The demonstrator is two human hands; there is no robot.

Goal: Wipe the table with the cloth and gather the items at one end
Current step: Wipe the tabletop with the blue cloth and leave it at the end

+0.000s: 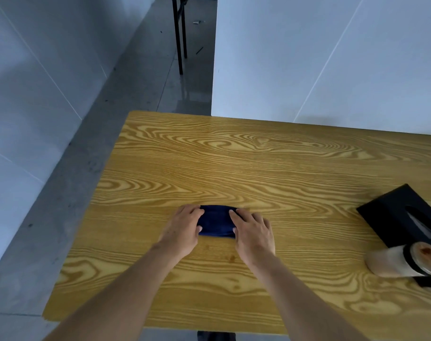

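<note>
A small folded dark blue cloth (217, 220) lies flat on the wooden table (234, 153), near the middle of its front half. My left hand (182, 230) rests on the cloth's left end, fingers on top and thumb at its near edge. My right hand (252, 232) presses on the right end in the same way. At the table's right edge sit a black tissue box (401, 212) and, just in front of it, a beige cup with a black band (403, 263) that leans toward me.
The table's left edge drops to a grey concrete floor (86, 168). White wall panels (320, 57) stand behind the table and on the left. Black metal legs (180, 40) of other furniture stand on the floor far behind.
</note>
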